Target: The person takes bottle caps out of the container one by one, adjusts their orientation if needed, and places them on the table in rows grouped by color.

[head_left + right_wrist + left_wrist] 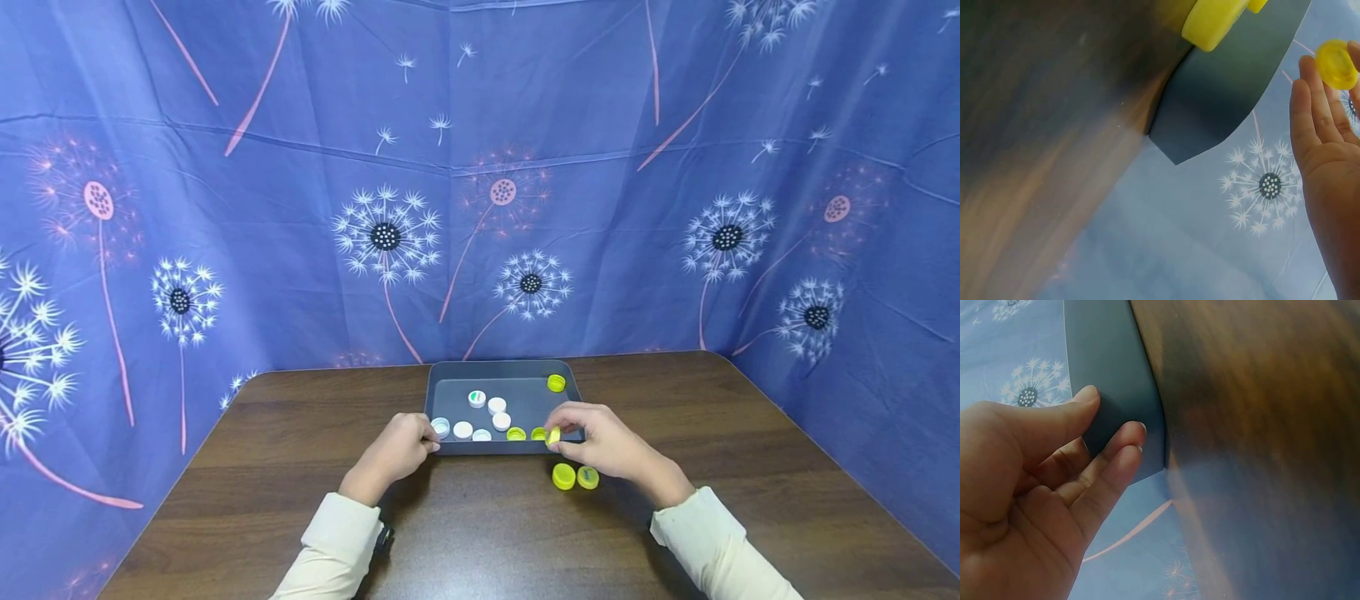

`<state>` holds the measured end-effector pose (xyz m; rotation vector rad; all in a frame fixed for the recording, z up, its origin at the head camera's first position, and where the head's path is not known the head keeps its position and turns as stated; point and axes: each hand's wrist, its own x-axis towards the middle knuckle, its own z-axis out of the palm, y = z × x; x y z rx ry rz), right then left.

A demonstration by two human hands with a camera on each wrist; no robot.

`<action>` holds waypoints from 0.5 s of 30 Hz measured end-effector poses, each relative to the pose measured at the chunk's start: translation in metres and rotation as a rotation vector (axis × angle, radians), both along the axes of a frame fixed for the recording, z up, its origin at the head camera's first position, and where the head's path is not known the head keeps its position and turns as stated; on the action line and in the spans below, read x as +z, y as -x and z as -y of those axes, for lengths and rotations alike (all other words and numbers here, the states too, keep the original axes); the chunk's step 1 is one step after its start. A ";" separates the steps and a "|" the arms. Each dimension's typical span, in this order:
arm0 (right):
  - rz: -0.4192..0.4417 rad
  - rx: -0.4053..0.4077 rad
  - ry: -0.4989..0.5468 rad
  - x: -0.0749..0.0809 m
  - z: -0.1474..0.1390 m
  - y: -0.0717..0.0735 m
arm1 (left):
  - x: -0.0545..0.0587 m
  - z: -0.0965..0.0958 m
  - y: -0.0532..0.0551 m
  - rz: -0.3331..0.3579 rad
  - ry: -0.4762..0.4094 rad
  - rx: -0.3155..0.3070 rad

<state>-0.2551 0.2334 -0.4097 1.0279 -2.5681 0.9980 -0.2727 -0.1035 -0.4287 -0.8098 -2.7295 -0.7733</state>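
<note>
A dark grey tray (517,387) lies on the table with several white and yellow bottle caps in it. At its near left corner, my left hand (397,450) grips the wall between thumb and fingers; the left wrist view shows the thumb (1088,397) by the rim. Over the near right part of the tray, my right hand (603,437) pinches a yellow bottle cap (553,436), also seen in the right wrist view. Two more yellow caps (563,477) sit side by side on the table just in front of the tray, below the right hand.
The brown wooden table (480,533) extends around the tray on both sides and toward me. Behind it hangs a blue cloth (615,217) with dandelion prints, close to the tray's far edge. A dark band (384,537) shows at my left cuff.
</note>
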 end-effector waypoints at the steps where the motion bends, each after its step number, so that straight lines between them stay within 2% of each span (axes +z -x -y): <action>1: -0.007 0.000 -0.002 0.000 0.001 -0.001 | 0.000 0.000 0.000 -0.002 -0.001 0.002; 5: -0.032 -0.004 -0.010 -0.002 0.003 -0.003 | -0.001 0.000 0.000 -0.012 -0.006 -0.002; 11: -0.013 -0.023 -0.035 -0.006 0.007 -0.006 | -0.001 -0.001 0.000 -0.019 -0.009 -0.008; 15: -0.008 0.004 -0.062 -0.008 0.013 -0.007 | -0.003 0.000 0.002 -0.023 -0.011 -0.009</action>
